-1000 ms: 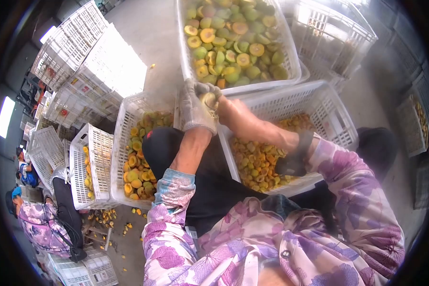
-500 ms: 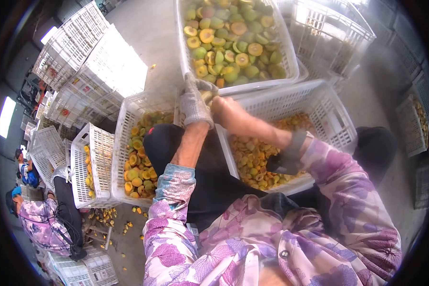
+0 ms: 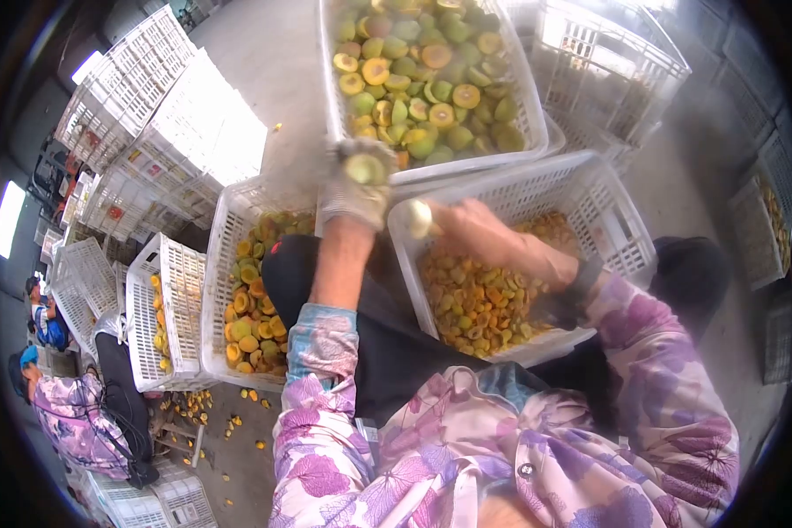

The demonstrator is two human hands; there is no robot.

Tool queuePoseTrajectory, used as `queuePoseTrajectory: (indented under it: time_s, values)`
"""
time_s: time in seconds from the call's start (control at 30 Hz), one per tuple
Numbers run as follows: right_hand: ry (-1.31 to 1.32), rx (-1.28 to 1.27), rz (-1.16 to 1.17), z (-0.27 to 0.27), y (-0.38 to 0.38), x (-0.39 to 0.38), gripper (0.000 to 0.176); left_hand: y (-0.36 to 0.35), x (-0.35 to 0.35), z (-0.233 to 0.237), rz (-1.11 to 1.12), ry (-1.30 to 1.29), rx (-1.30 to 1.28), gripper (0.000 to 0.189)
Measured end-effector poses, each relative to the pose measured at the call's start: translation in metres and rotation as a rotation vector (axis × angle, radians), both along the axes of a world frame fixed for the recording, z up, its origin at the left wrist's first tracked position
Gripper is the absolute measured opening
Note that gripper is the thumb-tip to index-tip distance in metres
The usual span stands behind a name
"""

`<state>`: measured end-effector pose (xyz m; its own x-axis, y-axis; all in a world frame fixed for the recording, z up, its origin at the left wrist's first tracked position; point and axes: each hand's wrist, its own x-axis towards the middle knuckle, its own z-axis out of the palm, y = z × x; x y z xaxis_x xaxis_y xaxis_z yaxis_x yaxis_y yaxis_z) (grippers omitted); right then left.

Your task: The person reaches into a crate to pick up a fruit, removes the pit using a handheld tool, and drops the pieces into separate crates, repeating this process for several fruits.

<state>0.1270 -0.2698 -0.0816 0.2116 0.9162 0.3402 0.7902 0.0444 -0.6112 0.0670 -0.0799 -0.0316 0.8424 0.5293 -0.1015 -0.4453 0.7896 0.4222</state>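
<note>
My left hand [image 3: 354, 195], in a pale knitted glove, is closed around a greenish fruit half [image 3: 365, 169] just below the front rim of the upper crate. Blur softens the glove's fingers. To its right, my bare right hand [image 3: 477, 231] is closed on a pale, round-ended thing [image 3: 419, 216], whose kind I cannot make out. That hand is above the near crate [image 3: 620, 207], which contains small orange and yellow fruit pieces [image 3: 466, 304]. Green and yellow fruit halves [image 3: 422, 79] fill the upper white crate [image 3: 537, 114].
Left of my knee stands another white crate [image 3: 216, 290] of fruit halves. Stacked crates [image 3: 150, 114] rise at the far left. A co-worker in a flowered top [image 3: 75, 418] sits at lower left, near fruit pieces scattered on the floor [image 3: 238, 458]. More crates stand at right.
My hands, close together before, are now apart. The right hand has moved right and slightly down with the pale thing. My left hand has turned, showing the fruit half.
</note>
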Motion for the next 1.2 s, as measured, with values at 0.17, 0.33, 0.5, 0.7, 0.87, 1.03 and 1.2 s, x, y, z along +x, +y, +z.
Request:
queuePoseTrajectory:
  time_s: [0.17, 0.33, 0.5, 0.7, 0.87, 1.03, 1.2]
  values:
    - [-0.034, -0.848, 0.224, -0.103, -0.137, 0.059, 0.029, 0.075, -0.051, 0.032, 0.963, 0.812, 0.946, 0.050]
    - [-0.682, -0.614, -0.155, 0.009, -0.022, 0.085, 0.018, 0.086, -0.074, 0.029, 1.444, 1.121, 1.712, 0.041]
    - [-0.173, 0.045, -0.404, 0.013, 0.086, 0.139, 0.011, 0.045, -0.032, 0.018, 0.831, 0.698, 1.329, 0.043]
    - [-0.433, -0.080, -0.351, 0.002, 0.119, 0.125, 0.008, 0.040, -0.022, 0.011, 0.453, 0.512, 0.992, 0.034]
    - [-0.279, -0.123, -0.362, -0.014, 0.114, 0.165, 0.016, 0.053, -0.028, 0.019, 0.382, 0.483, 0.567, 0.032]
    - [0.023, -0.552, 0.038, 0.095, 0.050, 0.117, 0.034, 0.055, -0.041, 0.010, 0.313, 0.360, 0.364, 0.032]
    - [-0.179, -0.107, -0.521, 0.026, 0.165, 0.135, 0.026, 0.048, -0.032, 0.008, 0.288, 0.356, 0.361, 0.033]
